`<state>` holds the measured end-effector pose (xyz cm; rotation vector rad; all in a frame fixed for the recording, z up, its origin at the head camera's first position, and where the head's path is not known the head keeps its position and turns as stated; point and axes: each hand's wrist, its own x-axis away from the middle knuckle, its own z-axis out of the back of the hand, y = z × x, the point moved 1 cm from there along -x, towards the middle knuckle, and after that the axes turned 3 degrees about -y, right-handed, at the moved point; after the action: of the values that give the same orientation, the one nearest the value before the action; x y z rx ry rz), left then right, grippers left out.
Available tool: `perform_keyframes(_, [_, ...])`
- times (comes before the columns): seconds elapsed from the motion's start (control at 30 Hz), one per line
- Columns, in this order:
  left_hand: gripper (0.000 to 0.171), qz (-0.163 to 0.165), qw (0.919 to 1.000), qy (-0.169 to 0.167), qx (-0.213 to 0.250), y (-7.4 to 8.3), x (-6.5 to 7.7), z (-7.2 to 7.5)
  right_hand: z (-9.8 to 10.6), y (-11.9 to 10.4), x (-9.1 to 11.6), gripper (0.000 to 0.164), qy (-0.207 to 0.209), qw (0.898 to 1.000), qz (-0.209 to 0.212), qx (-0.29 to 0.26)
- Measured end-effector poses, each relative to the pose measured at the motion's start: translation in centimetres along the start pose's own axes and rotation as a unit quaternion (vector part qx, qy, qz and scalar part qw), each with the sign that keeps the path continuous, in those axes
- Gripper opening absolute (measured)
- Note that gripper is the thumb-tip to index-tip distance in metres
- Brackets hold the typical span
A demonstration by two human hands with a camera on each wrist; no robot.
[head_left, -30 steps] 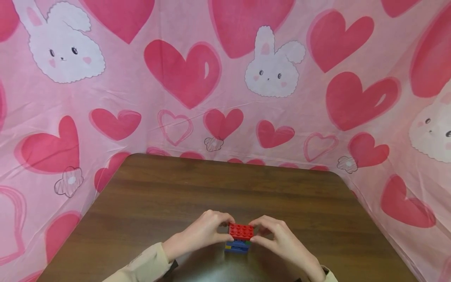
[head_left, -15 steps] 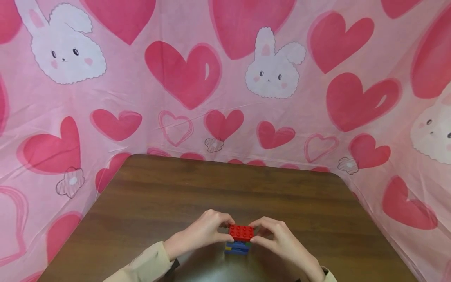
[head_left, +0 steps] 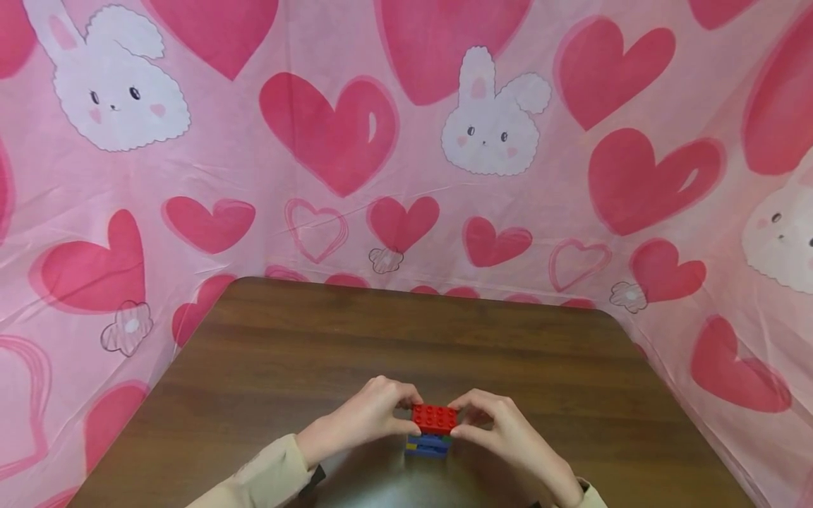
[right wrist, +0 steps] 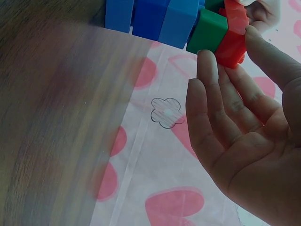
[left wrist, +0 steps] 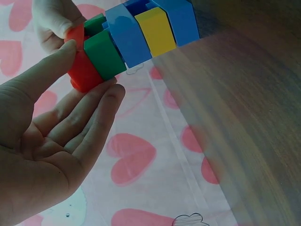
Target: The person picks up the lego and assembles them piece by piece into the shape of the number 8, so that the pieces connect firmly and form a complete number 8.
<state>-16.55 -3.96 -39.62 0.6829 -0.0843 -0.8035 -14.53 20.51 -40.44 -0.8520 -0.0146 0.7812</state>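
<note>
A red toy brick (head_left: 435, 418) with round studs tops a small stack of building bricks. Below it, the left wrist view shows a green brick (left wrist: 105, 54), then a blue brick (left wrist: 129, 37), a yellow brick (left wrist: 156, 30) and another blue brick (left wrist: 178, 21) at the base. My left hand (head_left: 368, 413) pinches the left end of the red brick between thumb and fingers. On the opposite end my right hand (head_left: 504, 430) pinches it the same way. In the right wrist view the red brick (right wrist: 233, 37) sits against the green brick (right wrist: 207, 30).
The stack stands on a dark brown wooden table (head_left: 406, 339), near its front. A pink cloth (head_left: 406, 162) printed with hearts and rabbits hangs behind the table and along both sides. Light sleeves cover both forearms.
</note>
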Motion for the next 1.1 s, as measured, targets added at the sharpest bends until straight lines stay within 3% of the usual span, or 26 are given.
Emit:
perform_keyframes(0.4, [0.028, 0.000, 0.9999, 0.015, 0.000, 0.0, 0.4, -0.1, -0.1, -0.1, 0.0, 0.023, -0.001, 1.000, -0.015, -0.004])
perform_keyframes(0.83, [0.028, -0.020, 0.9993, 0.032, -0.003, -0.2, 1.0, -0.7, -0.2, -0.2, 0.4, 0.021, 0.004, 1.000, 0.009, 0.013])
perform_keyframes(1.1, [0.031, -0.027, 0.9980, 0.052, 0.022, -0.4, 1.2, -1.3, -0.2, -0.1, 0.4, 0.022, 0.005, 1.000, 0.005, 0.006])
